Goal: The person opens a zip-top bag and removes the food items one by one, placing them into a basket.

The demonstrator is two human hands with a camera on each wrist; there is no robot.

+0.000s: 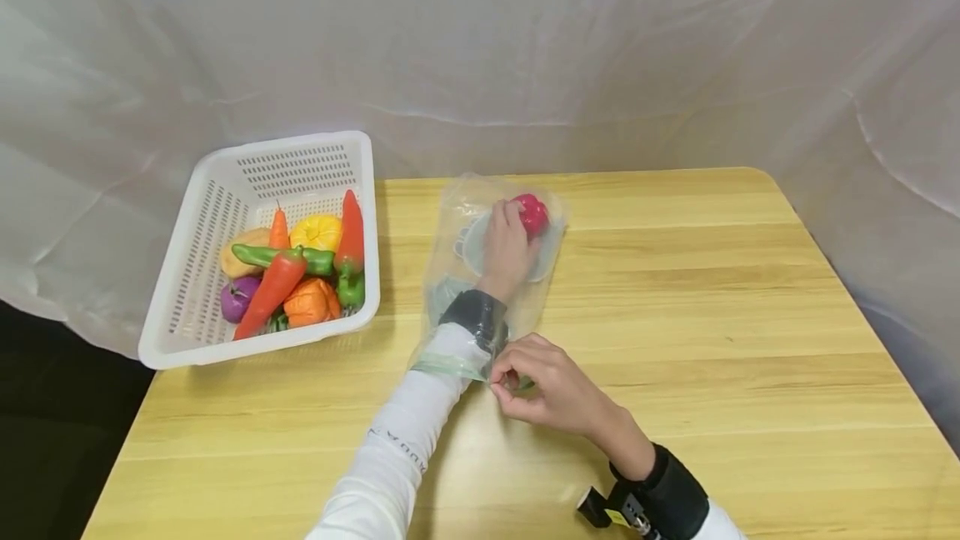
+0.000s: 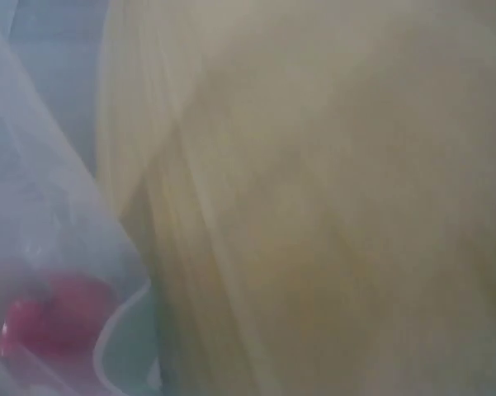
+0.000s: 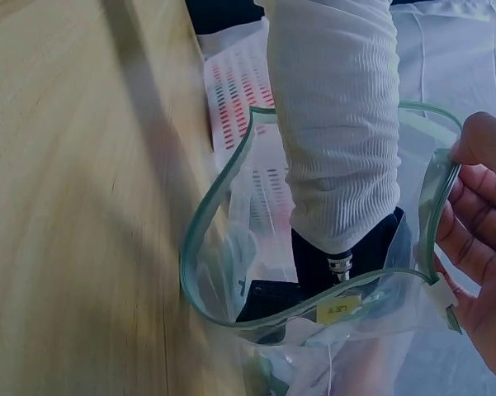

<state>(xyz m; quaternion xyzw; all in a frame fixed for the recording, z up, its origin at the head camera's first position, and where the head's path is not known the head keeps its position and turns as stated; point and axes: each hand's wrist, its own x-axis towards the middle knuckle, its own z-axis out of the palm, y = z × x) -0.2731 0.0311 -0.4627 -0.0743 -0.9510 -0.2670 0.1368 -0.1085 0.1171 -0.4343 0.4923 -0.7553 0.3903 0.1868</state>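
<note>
A clear zip bag (image 1: pixel 442 265) with a green-edged mouth lies flat on the table. My left hand (image 1: pixel 506 248) reaches deep inside it, its wrist and sleeve passing through the mouth. Its fingers are curled at a shiny red bell pepper (image 1: pixel 532 215) near the bag's far end; the pepper also shows blurred through the plastic in the left wrist view. With thumb and fingers my right hand (image 1: pixel 551 382) pinches the bag's mouth at its right side, beside the white zip slider (image 3: pixel 441 290). In the right wrist view the mouth gapes around the left sleeve.
To the left, a white perforated basket (image 1: pixel 367 232) holds several vegetables, among them a long red pepper (image 1: pixel 273 290), a carrot (image 1: pixel 279 232) and a yellow pumpkin (image 1: pixel 317 232). A pale curtain (image 1: pixel 525 48) hangs behind the wooden table (image 1: pixel 712 315).
</note>
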